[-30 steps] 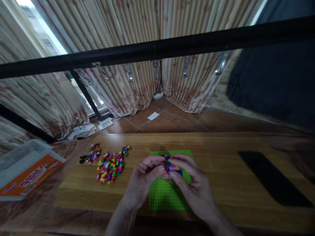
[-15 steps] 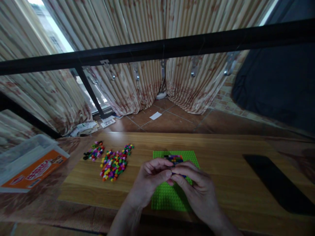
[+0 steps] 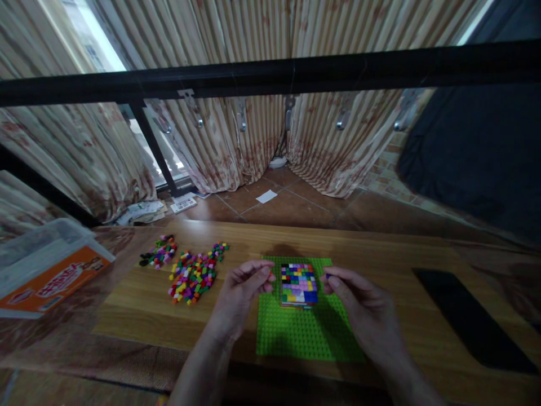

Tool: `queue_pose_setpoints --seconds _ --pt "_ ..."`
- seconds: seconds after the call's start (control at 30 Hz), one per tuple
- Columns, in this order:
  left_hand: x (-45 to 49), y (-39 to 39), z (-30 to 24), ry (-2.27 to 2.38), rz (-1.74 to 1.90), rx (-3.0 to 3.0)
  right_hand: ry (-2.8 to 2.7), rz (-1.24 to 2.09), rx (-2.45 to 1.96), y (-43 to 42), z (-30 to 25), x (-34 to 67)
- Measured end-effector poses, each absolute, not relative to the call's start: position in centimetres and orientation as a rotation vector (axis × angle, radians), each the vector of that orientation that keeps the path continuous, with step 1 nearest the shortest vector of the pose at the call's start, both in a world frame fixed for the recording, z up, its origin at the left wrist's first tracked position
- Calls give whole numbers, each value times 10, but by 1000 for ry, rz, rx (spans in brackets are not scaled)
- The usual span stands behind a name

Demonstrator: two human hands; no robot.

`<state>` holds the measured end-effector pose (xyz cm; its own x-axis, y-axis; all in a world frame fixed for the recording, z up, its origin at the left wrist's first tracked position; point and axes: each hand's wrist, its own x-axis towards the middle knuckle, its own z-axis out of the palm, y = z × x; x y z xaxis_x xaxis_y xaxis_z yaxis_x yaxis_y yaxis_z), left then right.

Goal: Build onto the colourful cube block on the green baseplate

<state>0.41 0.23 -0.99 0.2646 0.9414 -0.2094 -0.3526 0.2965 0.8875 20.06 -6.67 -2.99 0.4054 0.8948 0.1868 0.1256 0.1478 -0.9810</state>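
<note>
A block of many-coloured building bricks stands on the green studded baseplate, its top plainly visible between my hands. On its left side, my left hand is closed in a pinch, with a bit of orange-red brick showing at the fingertips. To the block's right, my right hand pinches a small dark blue or purple brick between thumb and forefinger. Both hands are held apart from the block, above the baseplate's edges.
Loose coloured bricks lie heaped on the wooden table to the left, with a smaller pile behind. A clear plastic box with an orange label stands far left. A flat black object lies at right.
My hands were together over the brick block, fingers meeting. Now they have parted, left hand to the left and right hand to the right, uncovering the block.
</note>
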Motion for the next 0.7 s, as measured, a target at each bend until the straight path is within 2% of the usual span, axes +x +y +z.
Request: queue_pose_setpoints --seconds 0.17,0.37,0.7 --pt "7 4 -15 939 1021 855 -1267 625 -1479 -71 -37 202" --pt "11 5 -14 970 1035 834 -1310 475 -1552 -74 -32 200" --pt "11 4 -14 980 1031 849 -1139 729 -1442 -69 -38 177"
